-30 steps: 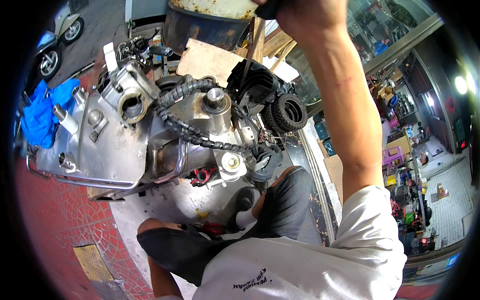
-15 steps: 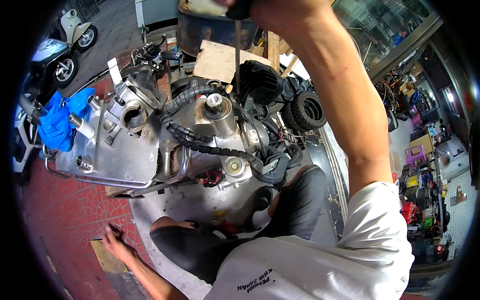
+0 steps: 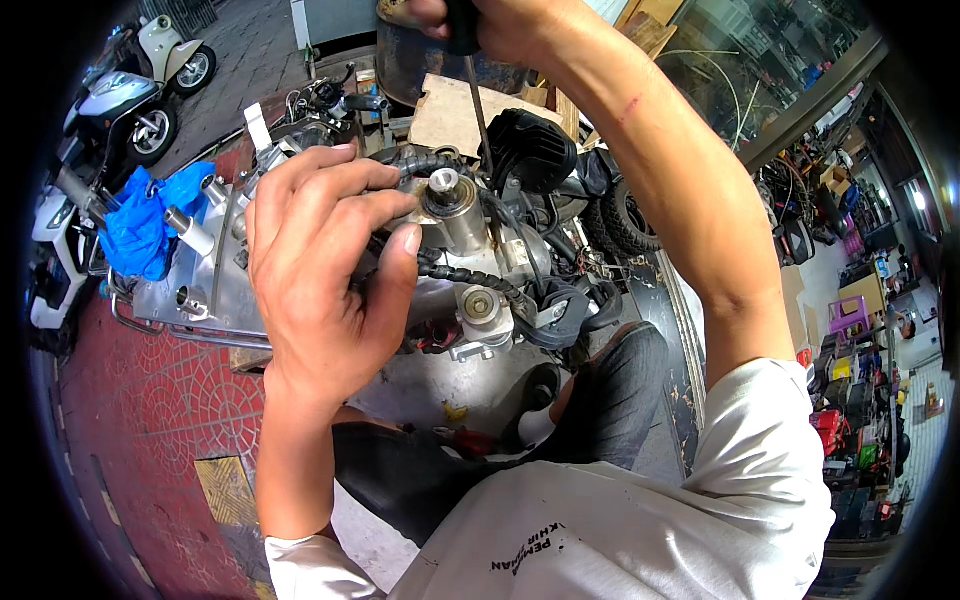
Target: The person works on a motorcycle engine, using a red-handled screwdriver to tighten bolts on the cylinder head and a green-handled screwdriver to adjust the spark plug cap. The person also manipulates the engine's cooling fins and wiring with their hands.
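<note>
Now my left hand (image 3: 325, 270) has come up from low over the red paving (image 3: 195, 400) and hangs, fingers spread and loosely bent, over the silver machine (image 3: 215, 285). It grasps nothing that I can see, and from this far off I can't make out whether any finger touches the metal; the thumb is near the black-wrapped cable (image 3: 462, 274). My right hand (image 3: 505, 30), at the top edge of the view, is wrapped round a long-shafted tool (image 3: 476, 100) by its dark handle. The shaft has changed its slant a little, yet its lower end stays beyond the metal cylinder (image 3: 463, 228), beside the black ribbed part (image 3: 530, 150); I can't see the exact tip. I judge this to mean that the work, one-handed a moment ago, now has a second hand within reach of the machine, probably for steadying or feeling about. That hand also blocks much of the machine's middle, so I'd mind what lies behind it.
</note>
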A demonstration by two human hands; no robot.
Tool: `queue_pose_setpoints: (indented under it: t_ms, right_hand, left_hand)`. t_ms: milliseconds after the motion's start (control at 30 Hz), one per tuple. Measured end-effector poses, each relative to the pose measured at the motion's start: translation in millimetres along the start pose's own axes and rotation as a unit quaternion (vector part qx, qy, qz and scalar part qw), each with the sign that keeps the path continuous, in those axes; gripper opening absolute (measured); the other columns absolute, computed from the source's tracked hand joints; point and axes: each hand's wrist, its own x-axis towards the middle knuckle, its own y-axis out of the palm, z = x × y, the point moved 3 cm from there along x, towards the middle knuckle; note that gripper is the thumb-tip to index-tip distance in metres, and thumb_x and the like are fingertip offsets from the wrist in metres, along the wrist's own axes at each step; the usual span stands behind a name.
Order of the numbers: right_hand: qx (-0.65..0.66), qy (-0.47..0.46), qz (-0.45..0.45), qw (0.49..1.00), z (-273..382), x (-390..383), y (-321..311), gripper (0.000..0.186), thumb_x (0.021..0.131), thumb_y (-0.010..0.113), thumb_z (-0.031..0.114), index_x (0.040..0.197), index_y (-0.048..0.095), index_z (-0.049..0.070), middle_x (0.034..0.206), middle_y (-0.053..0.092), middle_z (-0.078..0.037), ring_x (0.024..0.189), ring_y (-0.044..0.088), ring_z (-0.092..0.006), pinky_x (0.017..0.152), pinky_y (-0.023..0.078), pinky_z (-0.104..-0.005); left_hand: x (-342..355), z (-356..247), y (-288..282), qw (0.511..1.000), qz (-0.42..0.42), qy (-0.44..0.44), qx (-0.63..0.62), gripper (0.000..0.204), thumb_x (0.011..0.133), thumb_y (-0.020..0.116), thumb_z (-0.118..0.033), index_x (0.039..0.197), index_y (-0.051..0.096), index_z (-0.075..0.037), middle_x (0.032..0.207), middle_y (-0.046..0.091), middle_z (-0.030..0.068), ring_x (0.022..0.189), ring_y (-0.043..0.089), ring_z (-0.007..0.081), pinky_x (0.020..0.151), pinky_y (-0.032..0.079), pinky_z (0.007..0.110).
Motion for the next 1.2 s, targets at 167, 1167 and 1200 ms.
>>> queue_pose_setpoints:
  t_ms: [167,1167,1200]
  right_hand:
    - [0.039,0.046,-0.011,0.998,-1.5,-4.1,-3.4,0.040,0.110,0.050,0.051,0.100,0.055,0.012,0.069,0.056,0.000,0.049,0.050,-0.0132,0.045,0.041,-0.0299]
    - [0.059,-0.007,-0.012,0.998,16.3,-38.4,-27.8,0.044,0.107,0.051,0.057,0.101,0.055,0.014,0.072,0.055,-0.001,0.051,0.047,-0.0132,0.046,0.037,-0.0298]
    - [0.052,-0.015,-0.016,0.998,16.1,-38.6,-28.1,0.044,0.107,0.051,0.057,0.101,0.055,0.014,0.072,0.055,-0.001,0.051,0.047,-0.0132,0.046,0.037,-0.0299]
  left_hand:
    - [-4.4,2.4,4.9,0.999,0.002,0.000,0.034,0.018,0.080,0.078,-0.009,0.098,0.074,-0.007,0.110,0.073,0.0072,0.116,0.064,0.0341,0.098,0.044,0.045]
    - [-74.2,-112.9,78.5,0.861,0.019,-0.329,-0.388,0.084,0.093,0.075,-0.012,0.161,0.029,0.009,0.167,0.022,0.0293,0.138,0.053,0.0390,0.098,0.055,0.044]
    - [-72.7,-112.7,77.2,0.878,0.017,-0.316,-0.360,0.084,0.093,0.076,-0.013,0.160,0.030,0.009,0.167,0.023,0.0303,0.135,0.055,0.0382,0.096,0.056,0.043]
